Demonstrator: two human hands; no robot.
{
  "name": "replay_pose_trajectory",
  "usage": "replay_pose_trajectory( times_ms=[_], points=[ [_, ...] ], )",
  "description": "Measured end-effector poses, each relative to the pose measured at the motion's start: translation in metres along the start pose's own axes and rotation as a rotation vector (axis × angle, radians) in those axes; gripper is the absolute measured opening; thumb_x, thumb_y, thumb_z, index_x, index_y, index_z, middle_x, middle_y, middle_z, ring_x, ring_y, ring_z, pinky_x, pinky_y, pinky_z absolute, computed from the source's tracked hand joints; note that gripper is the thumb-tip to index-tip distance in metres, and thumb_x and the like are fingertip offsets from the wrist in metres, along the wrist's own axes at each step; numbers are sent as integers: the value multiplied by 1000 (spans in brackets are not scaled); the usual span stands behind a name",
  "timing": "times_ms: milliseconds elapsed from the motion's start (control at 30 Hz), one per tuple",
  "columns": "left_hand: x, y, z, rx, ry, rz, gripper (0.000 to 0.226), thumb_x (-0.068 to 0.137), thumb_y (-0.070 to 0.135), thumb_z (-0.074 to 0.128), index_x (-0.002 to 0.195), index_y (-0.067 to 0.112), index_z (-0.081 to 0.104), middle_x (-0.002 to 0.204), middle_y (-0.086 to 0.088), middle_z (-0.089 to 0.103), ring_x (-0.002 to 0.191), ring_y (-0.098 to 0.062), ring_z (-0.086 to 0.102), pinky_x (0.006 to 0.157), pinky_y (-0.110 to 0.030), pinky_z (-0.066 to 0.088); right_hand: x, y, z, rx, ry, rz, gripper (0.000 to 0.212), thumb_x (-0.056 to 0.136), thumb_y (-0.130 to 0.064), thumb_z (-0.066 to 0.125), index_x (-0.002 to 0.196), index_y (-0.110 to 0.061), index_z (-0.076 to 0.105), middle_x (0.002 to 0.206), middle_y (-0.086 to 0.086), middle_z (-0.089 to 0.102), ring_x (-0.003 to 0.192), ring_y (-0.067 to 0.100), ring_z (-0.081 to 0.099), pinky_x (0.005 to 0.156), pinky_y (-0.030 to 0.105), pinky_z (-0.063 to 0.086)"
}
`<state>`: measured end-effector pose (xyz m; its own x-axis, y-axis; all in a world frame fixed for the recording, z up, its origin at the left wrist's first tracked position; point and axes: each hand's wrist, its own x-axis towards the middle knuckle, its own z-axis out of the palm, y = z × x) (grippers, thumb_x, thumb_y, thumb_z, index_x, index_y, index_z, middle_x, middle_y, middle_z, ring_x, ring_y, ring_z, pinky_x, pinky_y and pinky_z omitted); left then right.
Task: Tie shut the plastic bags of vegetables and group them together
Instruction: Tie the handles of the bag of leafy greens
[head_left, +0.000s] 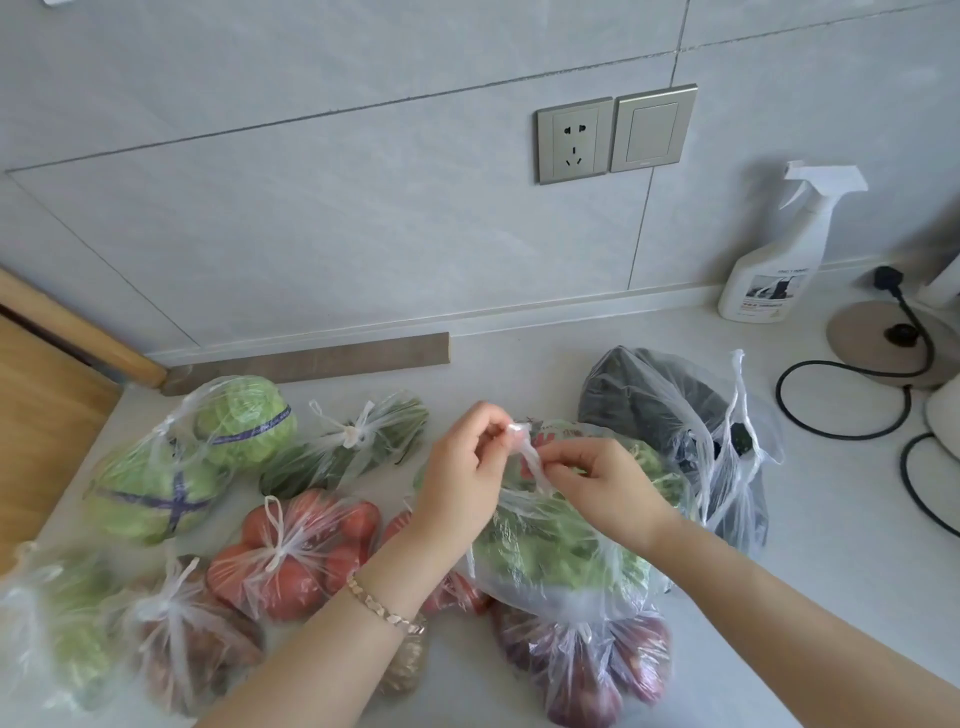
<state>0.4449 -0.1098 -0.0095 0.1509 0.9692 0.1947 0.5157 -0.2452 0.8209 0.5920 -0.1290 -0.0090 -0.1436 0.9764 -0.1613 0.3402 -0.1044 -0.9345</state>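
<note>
My left hand (462, 467) and my right hand (597, 486) both pinch the twisted handles (527, 449) of a clear bag of leafy greens (550, 551) at the counter's middle, and I hold them above it. Knotted bags lie around: cabbages (176, 467), green beans (353, 447), tomatoes (296, 551), onions (587, 665), brown roots (182, 639) and pale greens (57, 623). An untied bag of dark vegetables (685, 431) sits to the right with its handles loose.
A spray bottle (779, 260) stands by the wall at the right. A kettle base (883, 338) with a black cord (831, 410) lies further right. A wooden board (41, 405) is at the left edge. A wall socket (574, 140) is above.
</note>
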Motion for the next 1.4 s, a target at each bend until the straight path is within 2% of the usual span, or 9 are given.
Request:
replay_pose_trajectory(
  times_ms=[133, 233, 333, 467, 767, 933, 1167, 1300, 1400],
  points=[
    [12, 11, 0, -139, -17, -196, 19, 87, 13, 59, 71, 19, 52, 67, 2, 61, 55, -2, 53, 55, -13, 40, -8, -7, -7, 358, -82, -93, 41, 82, 13, 53, 110, -17, 59, 76, 15, 67, 50, -2, 54, 53, 7, 39],
    [17, 24, -4, -374, -14, -299, 17, 86, 11, 60, 71, 14, 52, 64, -4, 60, 43, -5, 47, 45, -16, 37, -4, -12, -9, 346, -13, -265, 34, 73, 3, 69, 92, -26, 73, 79, 34, 65, 70, 27, 64, 73, 32, 49],
    [23, 44, -16, -647, -10, -394, 19, 88, 6, 56, 72, 10, 48, 59, -9, 54, 34, -6, 31, 36, -14, 26, -1, -24, -17, 349, 53, -359, 35, 72, 11, 67, 90, -19, 73, 91, 11, 73, 92, 28, 68, 84, 30, 54],
    [29, 64, -26, -759, -36, -494, 20, 89, 6, 55, 72, 11, 47, 44, 0, 55, 30, -3, 29, 33, -12, 20, -5, -43, -29, 338, 20, -415, 32, 76, 15, 60, 104, 0, 64, 73, -18, 72, 64, -1, 67, 58, 8, 49],
    [0, 24, -2, -539, 14, -628, 16, 88, 9, 57, 72, 10, 53, 62, -3, 53, 42, -7, 47, 38, -16, 37, -15, -4, -10, 89, 134, -229, 19, 87, -13, 57, 76, -23, 69, 93, -18, 63, 89, -10, 58, 79, 3, 40],
    [-26, -27, -11, -180, 165, -606, 22, 85, 15, 62, 64, 14, 54, 67, -4, 59, 72, -24, 56, 71, -36, 44, -32, 43, -19, 228, 210, 86, 39, 89, -14, 53, 52, -24, 63, 103, -12, 62, 111, 14, 50, 101, 31, 34],
    [-63, -72, -32, -86, 176, -757, 22, 88, 11, 58, 66, 8, 54, 75, -8, 56, 81, -23, 51, 65, -27, 35, -59, 87, -37, 490, 367, 377, 32, 92, -10, 46, 62, -8, 58, 70, -6, 72, 92, 25, 54, 76, 25, 40],
    [-43, -42, -31, -678, 241, -678, 22, 97, 8, 39, 76, 10, 47, 79, -13, 65, 85, -25, 66, 83, -34, 53, -49, 47, -32, 576, 275, 112, 33, 97, -17, 33, 69, -10, 51, 66, 1, 71, 82, 20, 65, 82, 26, 51],
    [-33, -18, -28, -980, 126, -588, 29, 98, 10, 33, 71, 14, 42, 51, 0, 51, 48, -13, 53, 64, -30, 57, -37, 17, -20, 710, 162, -30, 31, 95, -19, 31, 70, -9, 44, 47, -3, 46, 49, 14, 52, 65, 26, 55]
  ],
)
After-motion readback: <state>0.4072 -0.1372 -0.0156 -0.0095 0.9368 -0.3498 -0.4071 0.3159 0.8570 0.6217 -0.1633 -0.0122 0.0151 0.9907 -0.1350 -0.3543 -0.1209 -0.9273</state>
